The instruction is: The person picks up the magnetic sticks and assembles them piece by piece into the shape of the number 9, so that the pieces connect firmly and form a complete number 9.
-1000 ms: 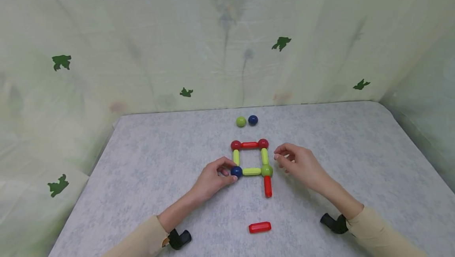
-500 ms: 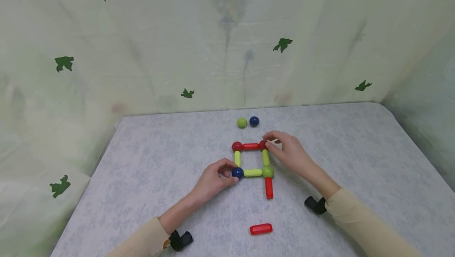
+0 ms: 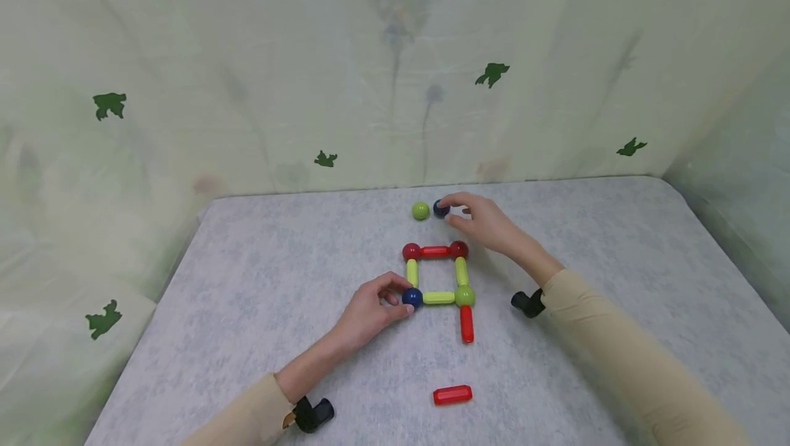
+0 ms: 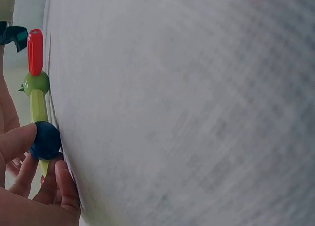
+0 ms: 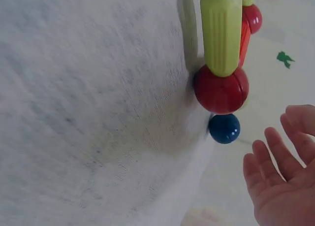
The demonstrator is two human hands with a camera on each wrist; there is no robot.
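On the table, a square of yellow-green and red rods is joined by balls at its corners. My left hand pinches the blue corner ball between thumb and fingers; the left wrist view shows this ball close up. Two red balls form the far corners, with a red rod between them. From the green corner ball a red rod sticks out towards me. My right hand reaches over a loose blue ball, fingers spread; the right wrist view shows them apart from it.
Left of the loose blue ball sits a loose green ball, near the table's far edge. A separate red rod lies in front of the square. Behind the table hangs a pale cloth with green leaf shapes.
My right hand has moved away from me and left, from beside the square, past the far right red ball, to the loose blue ball. My left hand stays on its ball.
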